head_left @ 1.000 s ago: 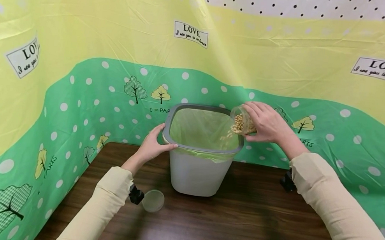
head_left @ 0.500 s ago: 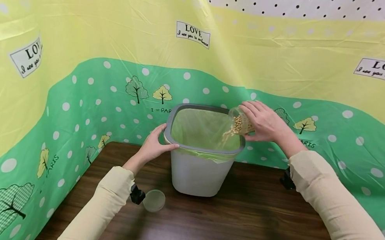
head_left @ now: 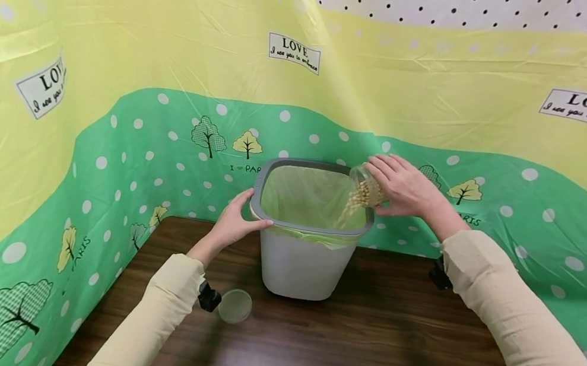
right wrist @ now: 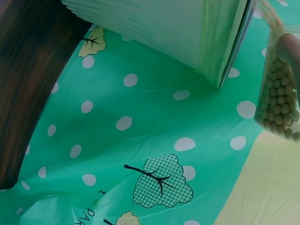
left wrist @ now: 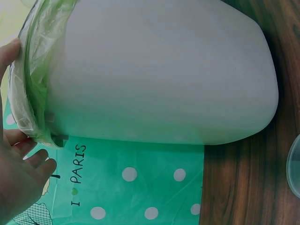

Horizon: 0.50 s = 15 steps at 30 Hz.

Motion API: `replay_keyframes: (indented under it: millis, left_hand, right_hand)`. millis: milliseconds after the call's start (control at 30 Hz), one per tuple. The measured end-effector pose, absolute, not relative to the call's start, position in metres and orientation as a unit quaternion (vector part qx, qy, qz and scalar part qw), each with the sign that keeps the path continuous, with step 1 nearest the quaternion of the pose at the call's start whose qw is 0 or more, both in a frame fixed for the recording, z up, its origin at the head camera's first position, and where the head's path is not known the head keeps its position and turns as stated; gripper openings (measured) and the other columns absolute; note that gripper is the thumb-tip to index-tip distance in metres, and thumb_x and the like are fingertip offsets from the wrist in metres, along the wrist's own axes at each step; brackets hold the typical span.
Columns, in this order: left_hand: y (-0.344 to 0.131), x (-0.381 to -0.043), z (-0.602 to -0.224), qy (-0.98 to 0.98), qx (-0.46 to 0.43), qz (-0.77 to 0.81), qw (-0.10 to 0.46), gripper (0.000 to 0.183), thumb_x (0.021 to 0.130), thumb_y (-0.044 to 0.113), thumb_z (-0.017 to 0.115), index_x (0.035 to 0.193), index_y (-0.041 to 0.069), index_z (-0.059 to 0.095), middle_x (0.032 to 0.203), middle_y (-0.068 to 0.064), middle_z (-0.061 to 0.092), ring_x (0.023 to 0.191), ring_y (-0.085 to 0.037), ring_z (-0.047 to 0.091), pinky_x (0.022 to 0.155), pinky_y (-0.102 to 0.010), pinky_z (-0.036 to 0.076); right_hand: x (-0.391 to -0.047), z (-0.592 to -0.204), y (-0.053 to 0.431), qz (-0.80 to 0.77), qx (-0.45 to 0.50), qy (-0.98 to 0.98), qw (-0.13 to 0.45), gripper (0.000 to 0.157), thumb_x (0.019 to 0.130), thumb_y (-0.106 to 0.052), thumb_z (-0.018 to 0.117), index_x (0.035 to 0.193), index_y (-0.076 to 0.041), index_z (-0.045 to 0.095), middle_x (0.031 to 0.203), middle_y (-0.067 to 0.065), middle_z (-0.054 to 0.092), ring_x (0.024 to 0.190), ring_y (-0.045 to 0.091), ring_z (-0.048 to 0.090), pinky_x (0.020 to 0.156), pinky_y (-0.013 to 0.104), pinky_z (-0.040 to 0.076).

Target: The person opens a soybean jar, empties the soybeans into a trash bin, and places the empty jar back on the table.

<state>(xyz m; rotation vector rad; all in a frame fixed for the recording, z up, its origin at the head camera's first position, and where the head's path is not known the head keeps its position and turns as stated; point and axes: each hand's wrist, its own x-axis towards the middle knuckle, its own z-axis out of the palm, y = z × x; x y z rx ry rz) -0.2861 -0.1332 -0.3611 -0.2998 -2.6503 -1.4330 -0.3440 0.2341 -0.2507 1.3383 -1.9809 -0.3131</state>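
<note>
A light grey trash can (head_left: 303, 267) with a dark grey rim stands upright on the table, lined with a thin green bag (head_left: 292, 195). My left hand (head_left: 230, 224) holds the rim's near left corner, thumb in front and fingers along the side. Over the right side of the opening, my right hand (head_left: 403, 185) grips a clear jar (head_left: 357, 173) tipped to the left. Soybeans (head_left: 359, 196) pour from its mouth into the lined can. In the right wrist view many soybeans (right wrist: 279, 105) are still inside the jar. What lies at the can's bottom is hidden.
A clear round lid (head_left: 235, 306) lies on the dark wooden table (head_left: 318, 352), close to the left wrist's camera. A patterned green and yellow curtain (head_left: 178, 51) hangs behind the can and along the left side.
Soybeans keep falling from the tipped jar, their stream thicker now than a second ago. Both hands stay nearly in place; the head view has shifted slightly.
</note>
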Motion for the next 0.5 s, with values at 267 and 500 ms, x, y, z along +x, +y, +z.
replay_keyframes:
  millis: [267,500]
  left_hand:
    - [-0.1332,-0.2856,-0.3612,-0.874,-0.097,-0.473,0.056,0.093,0.072,0.046,0.072,0.145,0.015,0.023,0.149,-0.005,0.02,0.136,-0.025,0.016,0.105,-0.051,0.023]
    - [-0.1331,-0.2858,-0.3612,-0.872,-0.097,-0.476,0.055,0.094,0.072,0.047,0.072,0.145,0.015,0.023,0.149,-0.005,0.019,0.136,-0.025,0.016,0.104,-0.051,0.023]
  right_hand:
    - [-0.3438,-0.2511,0.2346,-0.132,0.518,-0.769,0.35,0.1,0.047,-0.041,0.083,0.126,0.005,0.042,0.122,0.025,0.049,0.112,0.04,0.045,0.093,0.051,0.037]
    - [-0.3442,-0.2521,0.2345,-0.134,0.522,-0.767,0.348,0.102,0.046,-0.04,0.084,0.127,0.006,0.041,0.124,0.025,0.049,0.113,0.039,0.045,0.095,0.05,0.036]
